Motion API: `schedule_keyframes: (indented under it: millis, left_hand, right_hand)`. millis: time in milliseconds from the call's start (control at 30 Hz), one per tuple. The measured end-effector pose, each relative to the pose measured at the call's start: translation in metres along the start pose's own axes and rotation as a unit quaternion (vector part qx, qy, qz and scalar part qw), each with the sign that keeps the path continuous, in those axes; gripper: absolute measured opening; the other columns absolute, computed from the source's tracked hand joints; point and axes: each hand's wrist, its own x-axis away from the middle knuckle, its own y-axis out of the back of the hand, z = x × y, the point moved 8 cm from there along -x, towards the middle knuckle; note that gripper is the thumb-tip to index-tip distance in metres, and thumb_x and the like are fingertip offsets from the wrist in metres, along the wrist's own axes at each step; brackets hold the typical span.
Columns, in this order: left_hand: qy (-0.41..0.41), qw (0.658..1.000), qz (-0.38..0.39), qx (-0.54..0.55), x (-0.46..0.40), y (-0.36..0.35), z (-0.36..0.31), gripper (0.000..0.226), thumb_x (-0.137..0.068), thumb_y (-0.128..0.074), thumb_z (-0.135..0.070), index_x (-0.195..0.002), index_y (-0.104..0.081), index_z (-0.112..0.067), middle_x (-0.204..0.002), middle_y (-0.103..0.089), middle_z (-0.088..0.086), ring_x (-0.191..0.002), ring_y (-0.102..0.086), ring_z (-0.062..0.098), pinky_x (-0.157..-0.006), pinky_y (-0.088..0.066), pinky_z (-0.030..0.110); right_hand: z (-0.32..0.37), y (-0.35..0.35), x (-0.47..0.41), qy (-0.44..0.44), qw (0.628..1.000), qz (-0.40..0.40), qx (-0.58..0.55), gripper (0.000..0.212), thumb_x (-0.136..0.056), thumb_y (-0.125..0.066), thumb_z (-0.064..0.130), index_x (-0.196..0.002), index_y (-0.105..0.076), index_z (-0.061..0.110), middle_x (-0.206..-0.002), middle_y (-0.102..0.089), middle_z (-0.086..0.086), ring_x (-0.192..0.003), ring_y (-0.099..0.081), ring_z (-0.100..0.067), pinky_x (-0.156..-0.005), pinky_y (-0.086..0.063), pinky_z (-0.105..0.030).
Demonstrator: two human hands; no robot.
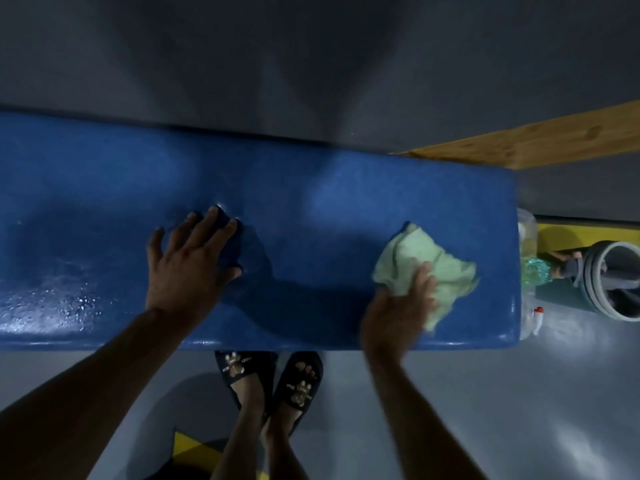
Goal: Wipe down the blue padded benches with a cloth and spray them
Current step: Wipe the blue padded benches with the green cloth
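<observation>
A blue padded bench (311, 188) runs across the view from the left edge to its right end. My left hand (188, 261) lies flat on its middle, fingers spread, holding nothing. My right hand (398, 310) presses a crumpled pale green cloth (426, 268) onto the bench near the right end. Wet droplets glisten on the bench surface at the left (59, 299). A clear spray bottle with a white and red nozzle (533, 320) stands on the floor just past the bench's right end.
A grey wall rises behind the bench. A wooden board (554, 140) slants in at the upper right. A green-topped clear bottle (536, 270) and a grey ring-shaped object (609, 282) sit right of the bench. My feet in black slippers (273, 379) stand on grey floor.
</observation>
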Motion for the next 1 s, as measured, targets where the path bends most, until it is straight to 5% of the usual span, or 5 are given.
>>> schedule_keyframes:
  millis: [133, 300, 633, 800, 1000]
  left_hand:
    - [0.008, 1.000, 0.010, -0.012, 0.003, 0.001, -0.002, 0.077, -0.081, -0.072, -0.041, -0.148, -0.036, -0.031, -0.160, -0.028, 0.000, -0.143, -0.030, 0.033, -0.113, -0.017, 0.061]
    - [-0.017, 1.000, 0.002, -0.024, 0.025, 0.007, -0.009, 0.072, -0.075, -0.077, -0.037, -0.141, -0.048, -0.032, -0.151, -0.043, 0.000, -0.134, -0.042, 0.032, -0.112, -0.022, 0.061]
    - [-0.002, 0.997, 0.064, -0.041, 0.065, -0.015, -0.015, 0.077, -0.079, -0.075, -0.038, -0.147, -0.040, -0.032, -0.160, -0.026, 0.000, -0.144, -0.030, 0.030, -0.113, -0.023, 0.058]
    - [0.012, 0.995, 0.085, -0.043, 0.062, -0.014, -0.018, 0.076, -0.080, -0.075, -0.035, -0.147, -0.038, -0.033, -0.161, -0.024, -0.002, -0.145, -0.028, 0.029, -0.114, -0.020, 0.058]
    - [0.011, 0.992, 0.111, -0.064, 0.063, -0.019, -0.021, 0.087, -0.081, -0.072, -0.043, -0.153, -0.024, -0.033, -0.164, -0.010, -0.002, -0.149, -0.018, 0.028, -0.116, -0.017, 0.055]
  right_hand:
    - [0.108, -0.054, 0.074, 0.194, 0.974, 0.117, 0.016, 0.063, -0.093, -0.038, 0.033, -0.153, -0.030, 0.015, -0.162, -0.020, -0.004, -0.151, -0.009, -0.022, -0.123, -0.008, -0.043]
    - [0.076, -0.035, 0.065, 0.508, 0.819, 0.229, 0.139, 0.071, -0.085, -0.044, 0.035, -0.153, -0.028, 0.023, -0.163, -0.018, 0.004, -0.151, -0.009, -0.016, -0.121, -0.016, -0.043]
    - [-0.042, 0.020, 0.010, 0.023, 0.999, 0.017, 0.036, 0.066, -0.091, -0.040, 0.032, -0.151, -0.031, 0.007, -0.157, -0.031, -0.014, -0.146, -0.025, -0.034, -0.114, -0.024, -0.059]
    - [0.074, -0.036, 0.107, 0.288, 0.943, 0.157, 0.055, 0.066, -0.091, -0.041, 0.033, -0.154, -0.027, 0.019, -0.164, -0.015, -0.003, -0.152, -0.005, -0.023, -0.121, -0.013, -0.048]
    - [-0.024, 0.015, 0.029, 0.452, 0.867, 0.174, 0.117, 0.064, -0.087, -0.051, 0.027, -0.149, -0.038, 0.020, -0.158, -0.032, 0.001, -0.149, -0.021, -0.021, -0.117, -0.026, -0.049]
